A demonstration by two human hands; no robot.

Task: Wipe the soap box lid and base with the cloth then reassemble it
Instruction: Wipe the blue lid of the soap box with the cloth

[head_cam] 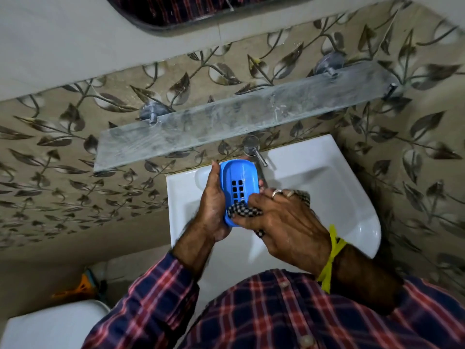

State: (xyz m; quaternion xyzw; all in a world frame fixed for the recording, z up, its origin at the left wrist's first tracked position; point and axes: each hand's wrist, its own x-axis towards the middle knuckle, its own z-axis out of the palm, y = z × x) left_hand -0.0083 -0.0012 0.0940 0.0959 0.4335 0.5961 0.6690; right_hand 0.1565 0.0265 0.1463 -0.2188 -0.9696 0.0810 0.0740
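Note:
A blue plastic soap box part (237,180) with a grid of drain holes is held upright over the white sink (352,197). My left hand (214,207) grips it along its left edge and underside. My right hand (279,217) presses a black-and-white checked cloth (245,211) against the part's lower end. A small bit of cloth hangs below my right hand. Whether this part is the lid or the base I cannot tell, and no other soap box part is in sight.
A chrome tap (254,149) stands at the back of the sink, just behind the blue part. A smeared glass shelf (226,122) runs along the leaf-patterned tiled wall above. A white toilet cistern lid (55,328) sits at the lower left.

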